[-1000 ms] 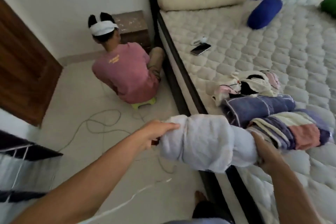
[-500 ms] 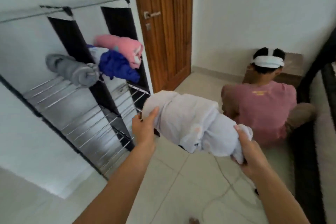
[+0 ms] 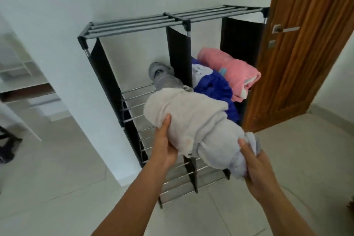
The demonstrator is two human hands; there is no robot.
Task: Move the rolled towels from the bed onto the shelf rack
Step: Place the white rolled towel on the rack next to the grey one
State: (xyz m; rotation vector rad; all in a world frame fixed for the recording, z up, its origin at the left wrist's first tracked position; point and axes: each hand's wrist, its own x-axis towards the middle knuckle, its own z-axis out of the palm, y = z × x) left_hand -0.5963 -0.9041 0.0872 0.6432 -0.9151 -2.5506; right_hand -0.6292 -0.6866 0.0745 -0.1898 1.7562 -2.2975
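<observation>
Both hands, left (image 3: 164,145) and right (image 3: 256,163), gripped a rolled white terry towel (image 3: 191,120) by its ends, carried before the black metal-barred shelf rack (image 3: 172,19). Grey (image 3: 162,76), blue (image 3: 214,86) and pink (image 3: 229,69) rolled towels already lay shelved; this one remained unplaced.

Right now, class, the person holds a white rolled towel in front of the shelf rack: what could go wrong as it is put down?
1. The white rolled towel looks loosely wound and is held only at its ends by the left hand and right hand; it may unroll.
2. The shelf rack has bars with gaps, so a loose end might sag through.
3. Pushing it in could nudge the grey towel.
</observation>
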